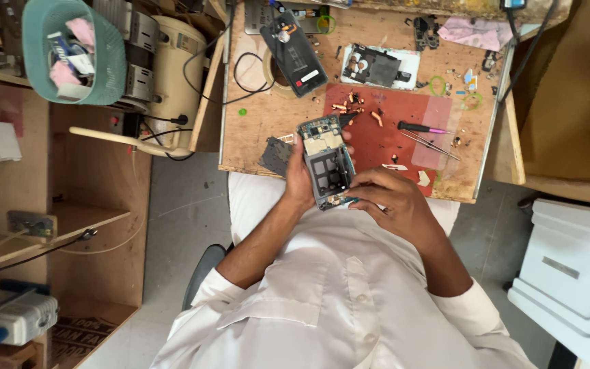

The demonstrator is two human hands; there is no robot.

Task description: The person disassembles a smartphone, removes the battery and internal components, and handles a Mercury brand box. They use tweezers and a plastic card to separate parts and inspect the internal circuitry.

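An opened phone body (326, 162) with its circuit board showing is held above the near edge of the wooden workbench (261, 116). My left hand (300, 179) grips its left side. My right hand (385, 200) pinches the lower end, fingertips on the bottom edge. A red mat (404, 147) on the bench lies just beyond, strewn with small copper-coloured parts (356, 104), a screwdriver (423, 128) and tweezers (430, 145).
A black phone back cover (295, 53) and a framed phone part (377, 66) lie farther back. A dark plate (276, 156) sits left of the phone. A teal basket (73, 48) stands at the left, a white box (571, 273) at the right.
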